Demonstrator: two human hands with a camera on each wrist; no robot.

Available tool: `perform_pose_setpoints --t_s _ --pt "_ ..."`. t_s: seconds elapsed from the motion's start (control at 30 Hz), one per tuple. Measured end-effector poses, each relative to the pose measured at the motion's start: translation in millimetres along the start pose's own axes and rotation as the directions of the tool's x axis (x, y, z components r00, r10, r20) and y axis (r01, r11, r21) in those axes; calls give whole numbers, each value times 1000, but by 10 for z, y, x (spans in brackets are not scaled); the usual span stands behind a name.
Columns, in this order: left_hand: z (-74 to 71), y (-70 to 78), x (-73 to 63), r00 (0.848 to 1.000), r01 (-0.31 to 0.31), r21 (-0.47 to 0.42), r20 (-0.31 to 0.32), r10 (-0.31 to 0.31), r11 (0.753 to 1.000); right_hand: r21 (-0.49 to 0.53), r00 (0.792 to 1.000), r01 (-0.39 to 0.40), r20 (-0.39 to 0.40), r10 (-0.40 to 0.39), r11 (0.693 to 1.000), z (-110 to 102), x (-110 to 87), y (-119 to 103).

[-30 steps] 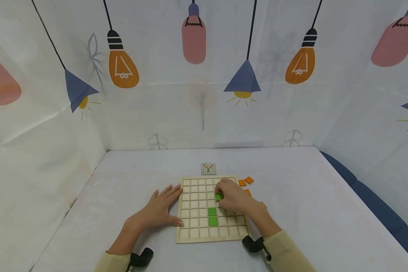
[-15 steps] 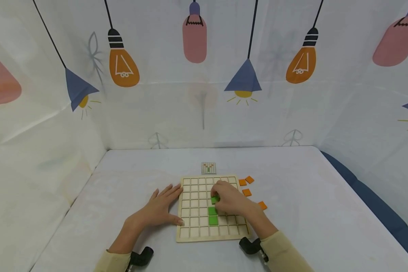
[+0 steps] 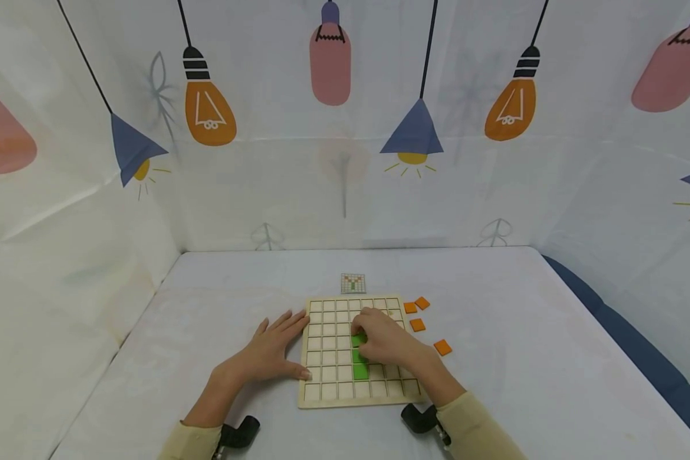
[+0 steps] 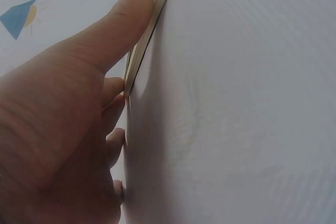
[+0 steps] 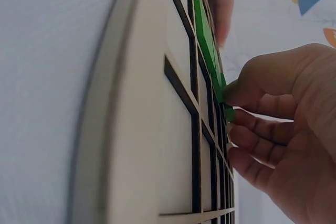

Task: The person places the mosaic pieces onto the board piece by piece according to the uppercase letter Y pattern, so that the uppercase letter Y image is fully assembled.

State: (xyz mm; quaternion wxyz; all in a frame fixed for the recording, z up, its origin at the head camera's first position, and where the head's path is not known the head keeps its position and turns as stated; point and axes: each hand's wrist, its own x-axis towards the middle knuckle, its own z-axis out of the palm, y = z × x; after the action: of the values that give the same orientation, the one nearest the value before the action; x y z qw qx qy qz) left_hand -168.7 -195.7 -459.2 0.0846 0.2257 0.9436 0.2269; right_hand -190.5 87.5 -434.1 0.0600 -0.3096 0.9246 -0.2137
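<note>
A wooden grid board (image 3: pixel 324 404) lies on the white table. My right hand (image 3: pixel 386 337) is over its middle and pinches a green square tile (image 3: pixel 358 340) between thumb and fingers, right at a cell of the grid. Directly below that tile, two green tiles (image 3: pixel 360 371) sit in neighbouring cells of the same column, the upper one partly covered by my thumb. In the right wrist view the pinched tile (image 5: pixel 229 113) lines up with the seated ones. My left hand (image 3: pixel 267 354) is spread flat, with fingertips and thumb touching the board's left edge.
Several loose orange tiles (image 3: pixel 442 347) lie on the table along the board's right side. A small pattern card (image 3: pixel 353 283) with a coloured grid lies just beyond the far edge. White cloth walls (image 3: pixel 345 191) with printed lamps enclose the table.
My right hand has moved left across the board with the green tile, bringing it into the column of the two seated green tiles. The left hand has stayed in place.
</note>
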Motion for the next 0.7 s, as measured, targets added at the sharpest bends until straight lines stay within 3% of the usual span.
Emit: perform_pose_setpoints --t_s 0.7 --pt "-1 12 4 1000 -1 11 2 0 1000 -26 1000 14 -26 -15 1000 18 13 -13"
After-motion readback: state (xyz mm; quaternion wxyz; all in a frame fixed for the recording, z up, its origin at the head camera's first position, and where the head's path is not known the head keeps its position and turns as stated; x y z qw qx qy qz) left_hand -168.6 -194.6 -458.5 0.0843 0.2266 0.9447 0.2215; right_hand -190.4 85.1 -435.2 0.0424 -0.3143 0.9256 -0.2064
